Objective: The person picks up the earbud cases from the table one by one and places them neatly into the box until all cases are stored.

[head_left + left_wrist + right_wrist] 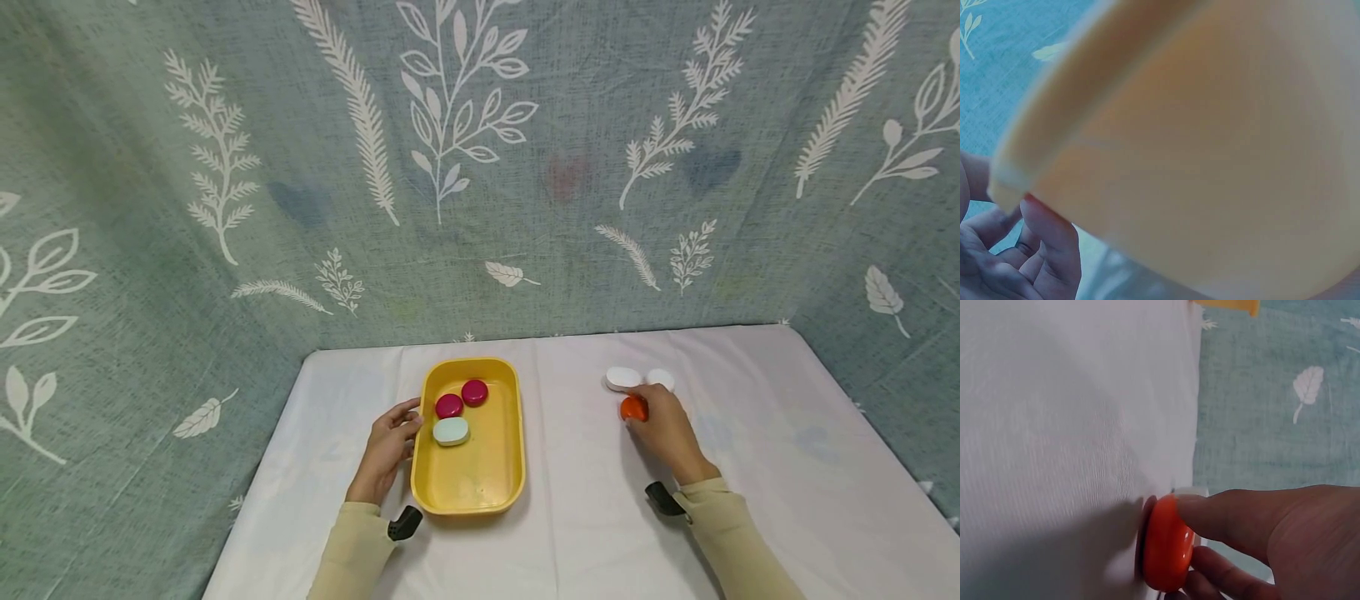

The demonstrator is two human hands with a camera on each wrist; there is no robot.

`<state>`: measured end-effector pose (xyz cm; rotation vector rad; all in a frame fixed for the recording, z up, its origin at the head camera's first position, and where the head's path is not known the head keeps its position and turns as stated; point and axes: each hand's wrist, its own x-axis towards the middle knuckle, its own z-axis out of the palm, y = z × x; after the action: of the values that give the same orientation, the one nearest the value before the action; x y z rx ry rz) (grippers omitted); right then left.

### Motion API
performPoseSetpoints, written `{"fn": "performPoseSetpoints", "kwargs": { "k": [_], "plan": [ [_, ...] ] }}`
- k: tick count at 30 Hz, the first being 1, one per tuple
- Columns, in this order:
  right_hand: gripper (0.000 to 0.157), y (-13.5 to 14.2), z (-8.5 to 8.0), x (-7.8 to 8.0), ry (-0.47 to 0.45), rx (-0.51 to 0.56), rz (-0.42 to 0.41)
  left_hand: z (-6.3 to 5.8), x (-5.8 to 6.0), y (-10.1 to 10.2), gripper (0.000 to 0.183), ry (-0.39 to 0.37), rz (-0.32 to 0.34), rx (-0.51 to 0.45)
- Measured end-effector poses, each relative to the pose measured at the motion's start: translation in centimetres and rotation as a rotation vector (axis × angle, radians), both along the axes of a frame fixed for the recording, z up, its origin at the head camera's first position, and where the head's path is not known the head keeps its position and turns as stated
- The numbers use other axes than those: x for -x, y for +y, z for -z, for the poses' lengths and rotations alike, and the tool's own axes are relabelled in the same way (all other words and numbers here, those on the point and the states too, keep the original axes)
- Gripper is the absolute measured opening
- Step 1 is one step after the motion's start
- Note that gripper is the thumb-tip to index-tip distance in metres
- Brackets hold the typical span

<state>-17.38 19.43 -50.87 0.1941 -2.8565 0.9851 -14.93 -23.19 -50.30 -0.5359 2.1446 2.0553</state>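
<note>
Toward the right of the cloth my right hand (pixel 669 425) pinches a round, glossy orange soap bar (pixel 634 408) between thumb and fingers. The right wrist view shows the same orange bar (pixel 1169 544) standing on edge close to the white cloth, with the thumb on its upper part. My left hand (pixel 389 448) grips the left rim of a yellow tray (pixel 468 507). Seen from the left wrist, the tray's wall (pixel 1210 156) fills most of the picture and the fingers (pixel 1052 244) hold its edge. Inside the tray lie two dark-pink round soaps (pixel 449 406) and a pale oval soap (pixel 451 432).
Just beyond my right hand are a white oval soap (pixel 622 379) and a white round soap (pixel 661 379). A white cloth (pixel 570 517) covers the table. Green leaf-patterned fabric (pixel 480 267) hangs along the back and both sides.
</note>
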Motion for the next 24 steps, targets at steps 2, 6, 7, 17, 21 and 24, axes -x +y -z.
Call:
{"fn": "performPoseSetpoints", "kwargs": {
  "k": [2, 6, 7, 17, 21, 24],
  "plan": [
    [0.047, -0.3, 0.0, 0.0, -0.005, -0.007, -0.011, 0.0, 0.0, 0.0, 0.042, 0.0, 0.0, 0.001],
    [0.046, -0.7, 0.1, -0.1, -0.024, -0.015, -0.033, 0.0, 0.0, 0.0, 0.043, 0.002, 0.002, 0.004],
    [0.046, -0.8, 0.1, -0.1, -0.026, -0.016, -0.036, 0.1, 0.0, -0.1, 0.043, 0.001, 0.001, 0.004],
    [0.041, -1.4, 0.5, -0.3, -0.006, 0.0, -0.07, 0.1, -0.1, -0.2, 0.043, 0.007, 0.01, -0.008],
    [0.042, -1.8, 0.5, -0.2, 0.007, 0.012, -0.077, 0.0, -0.1, -0.1, 0.043, 0.011, 0.01, -0.018],
    [0.042, -2.4, 0.1, -0.2, 0.011, 0.031, -0.079, -0.1, -0.1, -0.1, 0.042, 0.01, 0.013, -0.022]
  ]
}}
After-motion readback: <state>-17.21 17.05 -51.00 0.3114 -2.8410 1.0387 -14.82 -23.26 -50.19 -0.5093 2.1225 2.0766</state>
